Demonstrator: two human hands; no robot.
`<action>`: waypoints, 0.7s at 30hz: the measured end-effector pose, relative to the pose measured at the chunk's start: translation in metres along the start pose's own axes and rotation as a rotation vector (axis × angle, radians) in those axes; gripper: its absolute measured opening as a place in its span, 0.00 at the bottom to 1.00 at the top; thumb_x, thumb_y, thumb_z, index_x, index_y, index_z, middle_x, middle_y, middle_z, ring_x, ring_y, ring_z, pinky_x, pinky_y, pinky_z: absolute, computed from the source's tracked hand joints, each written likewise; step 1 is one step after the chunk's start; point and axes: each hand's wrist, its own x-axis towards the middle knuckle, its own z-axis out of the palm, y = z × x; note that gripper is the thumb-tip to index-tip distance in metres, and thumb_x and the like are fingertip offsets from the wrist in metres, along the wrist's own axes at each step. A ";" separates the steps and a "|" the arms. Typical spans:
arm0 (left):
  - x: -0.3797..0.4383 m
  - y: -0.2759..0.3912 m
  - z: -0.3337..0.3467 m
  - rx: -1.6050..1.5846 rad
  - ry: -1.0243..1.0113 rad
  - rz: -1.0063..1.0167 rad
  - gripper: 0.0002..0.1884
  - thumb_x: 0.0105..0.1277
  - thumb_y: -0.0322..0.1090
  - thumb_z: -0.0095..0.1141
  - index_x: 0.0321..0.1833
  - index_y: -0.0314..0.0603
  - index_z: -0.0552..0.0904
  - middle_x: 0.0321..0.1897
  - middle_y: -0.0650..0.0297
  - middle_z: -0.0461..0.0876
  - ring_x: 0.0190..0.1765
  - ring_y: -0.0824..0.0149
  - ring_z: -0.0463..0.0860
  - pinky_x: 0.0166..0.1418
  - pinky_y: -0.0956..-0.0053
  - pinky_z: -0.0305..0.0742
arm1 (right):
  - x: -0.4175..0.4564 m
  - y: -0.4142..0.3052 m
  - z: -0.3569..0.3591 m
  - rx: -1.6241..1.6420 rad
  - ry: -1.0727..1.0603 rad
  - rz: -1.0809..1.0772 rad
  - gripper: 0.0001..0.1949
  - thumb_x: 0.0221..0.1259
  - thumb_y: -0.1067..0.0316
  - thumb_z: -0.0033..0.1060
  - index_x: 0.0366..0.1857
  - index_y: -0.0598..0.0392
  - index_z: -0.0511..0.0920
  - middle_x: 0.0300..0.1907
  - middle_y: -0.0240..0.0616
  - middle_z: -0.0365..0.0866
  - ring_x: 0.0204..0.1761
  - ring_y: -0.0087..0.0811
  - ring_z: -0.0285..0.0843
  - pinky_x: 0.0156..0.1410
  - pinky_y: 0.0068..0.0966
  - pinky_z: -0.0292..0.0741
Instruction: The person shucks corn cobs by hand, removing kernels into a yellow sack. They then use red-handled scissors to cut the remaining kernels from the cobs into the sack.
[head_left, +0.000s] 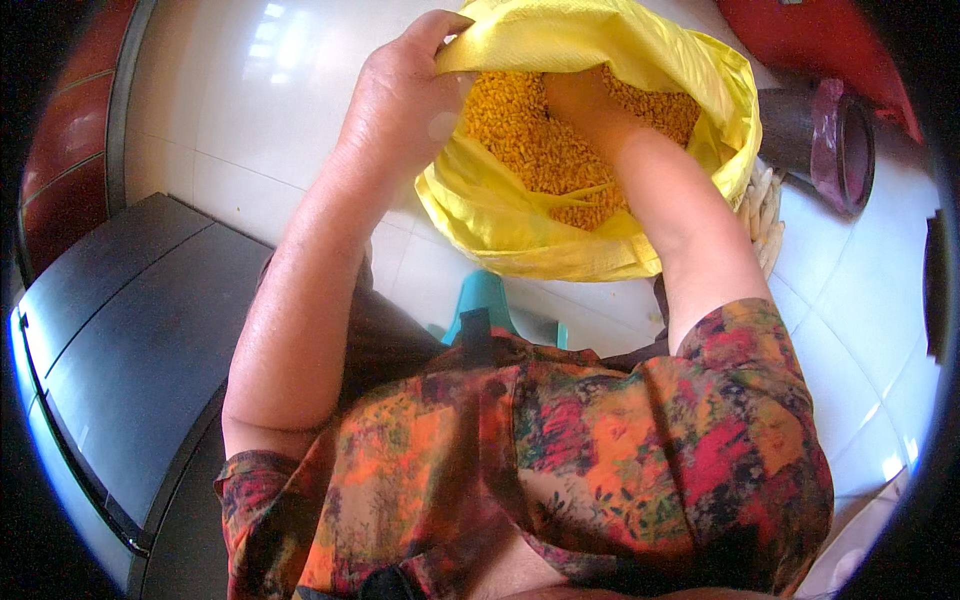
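Note:
A yellow woven plastic sack (540, 255) stands before me with its mouth wide open. Loose yellow corn kernels (517, 142) lie inside it. At the sack's upper left, my left hand (409, 97) grips the folded rim between thumb and fingers. My right hand (581, 97) reaches down into the sack at the kernels. Its fingers are hidden by the shadow, the grain and the overhanging far rim, so what they hold does not show.
Pale corn cobs (763, 217) lie against the sack's right side. Beyond them is a dark cylindrical container (799, 135) lying on its side. A teal plastic stool (481, 296) shows below the sack, on pale floor tiles (247, 169). Dark, low furniture (142, 315) borders my left.

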 end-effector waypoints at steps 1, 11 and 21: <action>0.000 0.001 0.001 0.030 0.009 -0.003 0.17 0.56 0.26 0.56 0.50 0.39 0.76 0.37 0.58 0.82 0.43 0.66 0.80 0.50 0.73 0.74 | -0.001 -0.003 0.003 0.012 -0.006 0.005 0.25 0.49 0.64 0.63 0.55 0.53 0.73 0.59 0.46 0.69 0.60 0.42 0.67 0.64 0.37 0.66; -0.003 -0.002 0.002 0.060 0.029 0.038 0.16 0.58 0.27 0.57 0.51 0.39 0.77 0.37 0.58 0.82 0.43 0.66 0.81 0.50 0.74 0.74 | 0.016 0.006 0.011 0.107 -0.034 0.068 0.26 0.50 0.62 0.64 0.56 0.53 0.72 0.59 0.46 0.69 0.60 0.40 0.67 0.65 0.35 0.65; -0.004 0.017 -0.009 -0.069 -0.002 0.003 0.20 0.49 0.18 0.47 0.49 0.33 0.75 0.32 0.43 0.80 0.40 0.47 0.81 0.45 0.64 0.74 | -0.050 0.072 -0.052 0.875 -0.220 0.328 0.27 0.50 0.60 0.65 0.57 0.52 0.72 0.59 0.46 0.70 0.61 0.38 0.67 0.66 0.34 0.64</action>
